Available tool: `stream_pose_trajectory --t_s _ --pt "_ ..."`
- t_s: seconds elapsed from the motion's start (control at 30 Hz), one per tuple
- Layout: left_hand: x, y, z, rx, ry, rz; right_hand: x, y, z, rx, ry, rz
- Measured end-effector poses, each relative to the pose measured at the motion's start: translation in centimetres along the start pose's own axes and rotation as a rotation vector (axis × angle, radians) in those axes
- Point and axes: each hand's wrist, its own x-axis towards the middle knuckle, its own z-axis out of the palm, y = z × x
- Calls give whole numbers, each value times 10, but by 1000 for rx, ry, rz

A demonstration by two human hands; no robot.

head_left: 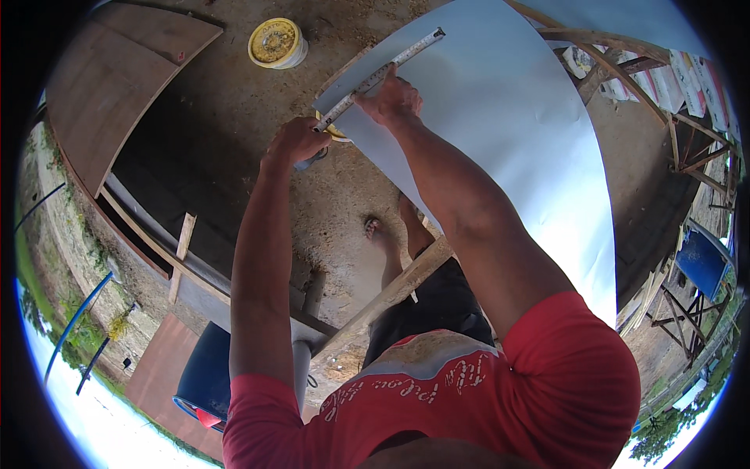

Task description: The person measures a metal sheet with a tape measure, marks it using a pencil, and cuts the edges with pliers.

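Observation:
A pale blue-white flat sheet [508,148] spreads from the middle to the right, its left edge near my hands. Across its far left corner runs a tape measure [418,48], its blade drawn out, the free end pointing up and right. My left hand [299,143] is closed around the near end of the tape, just off the sheet's edge; the case is mostly hidden by the fingers. My right hand [393,98] grips the blade partway along, over the sheet, with the index finger along it.
A lidded white bucket with a yellow top [277,44] stands on the dirt floor beyond. Brown boards [117,78] lie at the left. A wooden bar [391,293] crosses before my body. Timber framing [617,66] and stacked sacks stand right; a blue barrel [205,371] sits lower left.

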Motion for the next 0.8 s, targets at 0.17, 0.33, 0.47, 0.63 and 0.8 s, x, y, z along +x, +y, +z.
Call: stream_pose_trajectory --t_s 0.17,0.33,0.47,0.63,0.8 --pt "-5 6 -4 -20 -27 -34 -1 1 1 7 24 -7" --pt "-3 3 -3 -12 -41 -35 -1 3 2 21 31 -13" --pt "0 0 1 26 -51 -42 -1 2 4 33 47 -30" --pt "-2 -8 6 5 48 9 -5 -3 2 -33 64 -38" --pt "-25 -6 3 -10 10 -54 -3 1 -2 -30 27 -5"
